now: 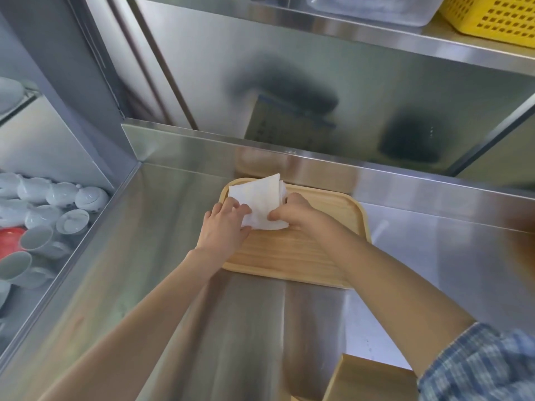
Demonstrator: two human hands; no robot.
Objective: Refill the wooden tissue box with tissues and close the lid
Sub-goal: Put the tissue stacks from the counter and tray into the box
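Note:
A stack of white tissues (pixel 259 198) lies tilted on a light wooden tray (pixel 292 250) at the back of the steel counter. My left hand (pixel 224 224) grips the stack's left edge, fingers curled over it. On the right edge, my right hand (pixel 295 212) pinches the same stack. Part of a wooden tissue box (pixel 367 377) shows at the bottom edge of the view, under my right forearm; its inside and lid are out of sight.
The steel counter (pixel 162 256) has a raised back rim. To the left, lower down, stand several white cups and teapots (pixel 60 204). A shelf above holds a yellow perforated basket (pixel 498 17) and a clear tub.

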